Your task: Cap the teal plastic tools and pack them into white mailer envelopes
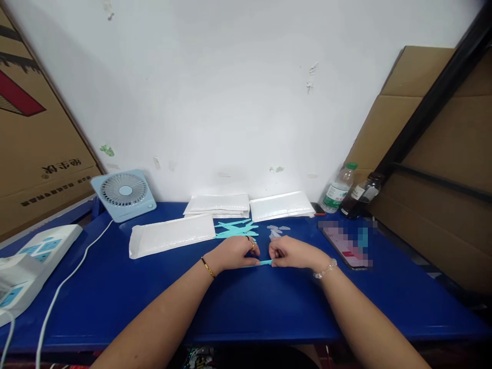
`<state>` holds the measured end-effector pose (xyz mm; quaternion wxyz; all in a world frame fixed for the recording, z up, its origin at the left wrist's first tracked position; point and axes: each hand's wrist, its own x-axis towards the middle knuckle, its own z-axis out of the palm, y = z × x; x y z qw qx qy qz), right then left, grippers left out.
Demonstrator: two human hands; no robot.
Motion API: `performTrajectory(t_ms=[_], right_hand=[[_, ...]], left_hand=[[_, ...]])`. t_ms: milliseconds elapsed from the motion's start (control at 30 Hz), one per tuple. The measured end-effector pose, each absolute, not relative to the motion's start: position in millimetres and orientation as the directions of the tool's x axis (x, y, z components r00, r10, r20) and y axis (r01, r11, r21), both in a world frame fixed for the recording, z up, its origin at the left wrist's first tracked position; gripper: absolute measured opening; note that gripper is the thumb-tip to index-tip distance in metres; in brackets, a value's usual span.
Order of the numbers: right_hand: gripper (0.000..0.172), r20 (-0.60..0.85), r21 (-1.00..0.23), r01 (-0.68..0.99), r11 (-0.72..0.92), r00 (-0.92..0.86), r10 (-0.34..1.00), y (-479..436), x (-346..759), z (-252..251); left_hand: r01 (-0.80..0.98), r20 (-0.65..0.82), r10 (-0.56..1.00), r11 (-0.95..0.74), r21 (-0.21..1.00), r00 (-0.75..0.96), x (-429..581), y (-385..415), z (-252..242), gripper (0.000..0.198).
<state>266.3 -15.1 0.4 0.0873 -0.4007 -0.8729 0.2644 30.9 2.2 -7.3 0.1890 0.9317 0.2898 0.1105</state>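
Note:
My left hand (236, 252) and my right hand (295, 253) are close together over the blue table (269, 302). Between their fingertips runs a thin turquoise stick (265, 262), pinched by the left hand at one end and by the right hand at the other. Much of the stick is covered by the fingers. Just beyond the left hand lies a loose pile of similar turquoise sticks (235, 228). Several small translucent pieces (275, 231) lie behind the right hand. A white padded envelope (172, 236) rests flat to the left of the pile.
More white padded envelopes (217, 203) are stacked against the wall. A light-blue fan (123, 193) and a white power strip (65, 238) with cables stand at left. On the right are a clear bottle (338, 190), a dark bottle (359, 199) and a partly blurred phone (340, 246).

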Motion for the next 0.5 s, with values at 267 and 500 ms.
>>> performTrajectory(t_ms=[267, 500], right_hand=[[0.015, 0.021, -0.633, 0.624, 0.459, -0.578, 0.816, -9.0, 268.8, 1.9], [0.025, 0.112, -0.798, 0.536, 0.276, -0.318, 0.941, 3.2, 303.9, 3.3]], left_hand=[[0.613, 0.046, 0.66, -0.72, 0.324, 0.75, 32.3, 1.7, -3.7, 0.016], [0.578, -0.014, 0.782, -0.448, 0.682, 0.623, 21.2, 6.6, -4.9, 0.029]])
